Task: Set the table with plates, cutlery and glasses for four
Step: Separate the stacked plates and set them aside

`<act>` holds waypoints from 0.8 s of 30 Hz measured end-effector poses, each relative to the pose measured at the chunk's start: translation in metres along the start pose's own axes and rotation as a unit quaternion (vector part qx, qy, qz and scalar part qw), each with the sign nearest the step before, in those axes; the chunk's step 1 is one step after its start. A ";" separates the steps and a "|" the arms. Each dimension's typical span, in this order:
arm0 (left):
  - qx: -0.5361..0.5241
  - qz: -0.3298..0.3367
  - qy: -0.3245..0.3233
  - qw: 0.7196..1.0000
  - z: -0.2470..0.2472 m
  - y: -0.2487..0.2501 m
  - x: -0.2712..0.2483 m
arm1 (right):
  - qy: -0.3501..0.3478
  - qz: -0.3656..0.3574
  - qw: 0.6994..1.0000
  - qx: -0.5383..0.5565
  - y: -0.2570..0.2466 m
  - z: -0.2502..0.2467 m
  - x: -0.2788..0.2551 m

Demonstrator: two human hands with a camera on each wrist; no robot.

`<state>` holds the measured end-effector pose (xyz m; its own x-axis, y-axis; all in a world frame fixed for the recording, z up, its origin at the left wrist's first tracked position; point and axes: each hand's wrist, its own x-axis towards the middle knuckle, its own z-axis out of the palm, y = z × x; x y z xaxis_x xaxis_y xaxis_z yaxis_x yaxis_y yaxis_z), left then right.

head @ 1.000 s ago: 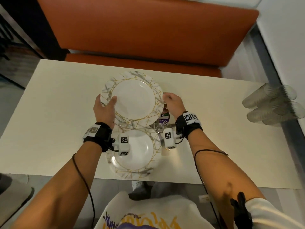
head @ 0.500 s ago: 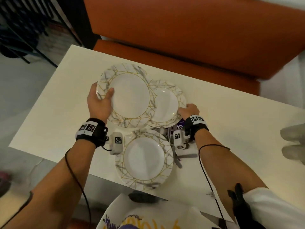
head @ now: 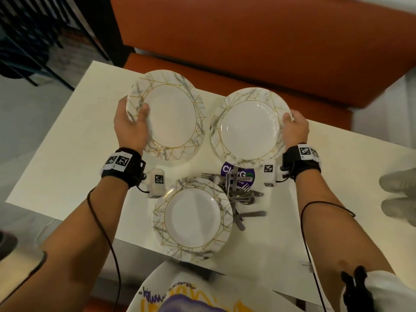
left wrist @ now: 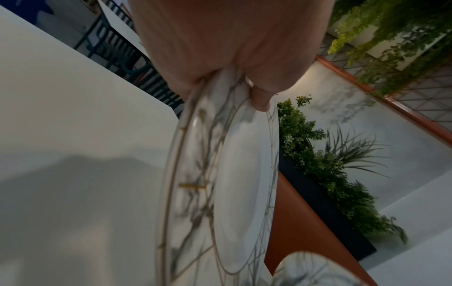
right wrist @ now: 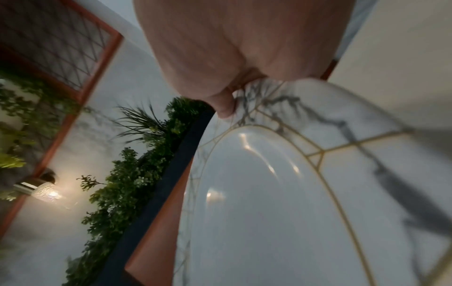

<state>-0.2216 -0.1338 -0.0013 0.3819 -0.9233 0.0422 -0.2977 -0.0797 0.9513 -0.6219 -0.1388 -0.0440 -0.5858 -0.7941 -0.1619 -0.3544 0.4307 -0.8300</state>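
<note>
The left hand (head: pixel 130 127) grips the rim of one round white marble-patterned plate with gold lines (head: pixel 171 115), thumb on top; the right hand (head: pixel 295 131) likewise grips a second matching plate (head: pixel 247 129). Overlapping half a second ago, they are now held side by side beyond the third plate (head: pixel 193 219) at the white table's (head: pixel 67 154) near edge, metal cutlery (head: pixel 238 194) just right of it.
</note>
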 end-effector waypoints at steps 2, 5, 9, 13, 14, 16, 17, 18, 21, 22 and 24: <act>0.005 0.002 -0.022 1.000 0.005 0.003 -0.003 | -0.026 -0.031 0.999 0.028 -0.008 -0.008 0.001; -0.006 -0.003 -0.055 0.998 0.014 0.006 -0.011 | -0.064 -0.055 0.995 0.050 -0.020 -0.007 -0.001; -0.057 -0.064 -0.084 0.993 0.026 0.003 -0.023 | -0.090 -0.041 0.992 0.074 -0.027 0.011 -0.014; -0.133 -0.213 -0.104 0.962 0.033 -0.006 -0.034 | -0.087 -0.012 0.995 0.055 -0.022 0.037 -0.040; -0.142 -0.236 -0.107 0.955 0.034 -0.010 -0.035 | -0.087 -0.013 0.995 0.044 -0.019 0.043 -0.047; -0.161 -0.270 -0.101 0.944 0.035 -0.012 -0.041 | -0.091 -0.010 0.996 0.010 -0.019 0.052 -0.063; -0.169 -0.287 -0.096 0.938 0.034 -0.017 -0.042 | -0.098 -0.011 0.995 -0.003 -0.022 0.056 -0.071; -0.179 -0.296 -0.099 0.933 0.032 -0.016 -0.045 | -0.107 -0.014 0.994 -0.007 -0.021 0.061 -0.077; -0.197 -0.343 -0.091 0.914 0.027 -0.030 -0.043 | -0.134 -0.023 0.991 -0.012 -0.025 0.071 -0.096; -0.198 -0.350 -0.088 0.911 0.023 -0.028 -0.045 | -0.139 -0.026 0.990 -0.008 -0.025 0.075 -0.101; -0.205 -0.347 -0.095 0.910 0.015 -0.018 -0.053 | -0.151 -0.017 0.988 -0.006 -0.028 0.078 -0.112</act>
<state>-0.2499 -0.0895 -0.0252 0.1831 -0.7554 -0.6291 0.3235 -0.5580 0.7642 -0.4898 -0.0950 -0.0445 -0.3298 -0.8989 -0.2885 -0.3793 0.4060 -0.8315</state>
